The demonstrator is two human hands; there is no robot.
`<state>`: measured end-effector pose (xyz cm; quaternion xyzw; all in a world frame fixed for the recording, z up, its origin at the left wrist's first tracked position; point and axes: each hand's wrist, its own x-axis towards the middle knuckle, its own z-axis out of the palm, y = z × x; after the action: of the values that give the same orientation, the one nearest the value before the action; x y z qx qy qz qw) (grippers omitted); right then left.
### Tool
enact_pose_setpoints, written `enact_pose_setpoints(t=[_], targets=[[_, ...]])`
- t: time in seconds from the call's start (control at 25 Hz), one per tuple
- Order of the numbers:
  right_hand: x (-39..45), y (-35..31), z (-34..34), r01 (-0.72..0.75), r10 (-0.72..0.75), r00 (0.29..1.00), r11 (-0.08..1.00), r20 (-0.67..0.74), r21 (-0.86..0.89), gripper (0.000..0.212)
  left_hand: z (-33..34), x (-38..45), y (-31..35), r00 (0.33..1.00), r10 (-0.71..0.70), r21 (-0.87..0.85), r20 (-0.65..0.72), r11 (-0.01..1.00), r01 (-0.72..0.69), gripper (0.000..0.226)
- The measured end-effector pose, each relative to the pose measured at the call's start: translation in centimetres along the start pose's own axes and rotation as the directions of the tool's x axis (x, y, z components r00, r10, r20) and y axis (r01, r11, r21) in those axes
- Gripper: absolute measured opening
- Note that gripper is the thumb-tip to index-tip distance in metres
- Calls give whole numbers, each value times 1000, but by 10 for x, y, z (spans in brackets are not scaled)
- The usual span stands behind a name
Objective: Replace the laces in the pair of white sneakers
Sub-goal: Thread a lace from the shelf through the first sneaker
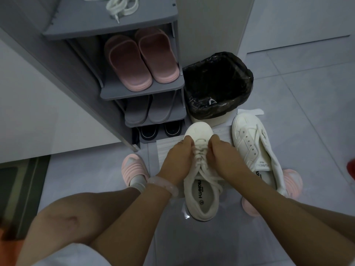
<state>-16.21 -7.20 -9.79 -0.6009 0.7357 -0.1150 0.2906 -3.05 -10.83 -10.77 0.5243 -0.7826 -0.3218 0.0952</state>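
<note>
Bent knee (67,217) foremost; beyond it left hand (179,160) and right hand (223,156) pinch the laced sneaker's (201,189) lace (200,150) near the toe, likely to work it loose

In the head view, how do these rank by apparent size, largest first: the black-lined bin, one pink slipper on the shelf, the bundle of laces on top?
1. black-lined bin
2. pink slipper
3. bundle of laces, partly cut off by the frame edge, so unsure.

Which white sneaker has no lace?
The right sneaker, beside the bin: its eyelets are bare. The middle sneaker, under both hands, is laced.
</note>
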Motion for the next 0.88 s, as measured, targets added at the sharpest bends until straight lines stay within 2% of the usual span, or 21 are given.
enact_pose_setpoints(t=[0.08,0.16,0.4,0.52,0.68,0.76,0.88], targets=[[2,6,-3,-19,20,1000,992,-13,125,14,-1,3,-6,999,-25,-121,-22,992,23,14],[5,9,-3,-43,44,999,989,-4,141,14,1,6,-9,998,-32,-123,-56,992,25,11],[7,0,4,65,-71,997,971,-15,-230,15,11,11,-3,997,62,165,-56,985,-52,15],[6,-4,3,61,-67,998,959,-12,-278,15,13,10,0,996,77,233,-38,970,-66,19],[7,-5,3,15,-17,1000,982,-10,-188,7,12,11,-1,999,38,153,-13,988,-35,14],[6,-1,3,35,-38,999,991,-22,-127,11,9,10,-4,1000,25,85,12,996,-26,13],[-2,8,-9,-15,12,1000,976,15,215,21,-5,4,-5,998,-63,-179,28,982,67,22]])
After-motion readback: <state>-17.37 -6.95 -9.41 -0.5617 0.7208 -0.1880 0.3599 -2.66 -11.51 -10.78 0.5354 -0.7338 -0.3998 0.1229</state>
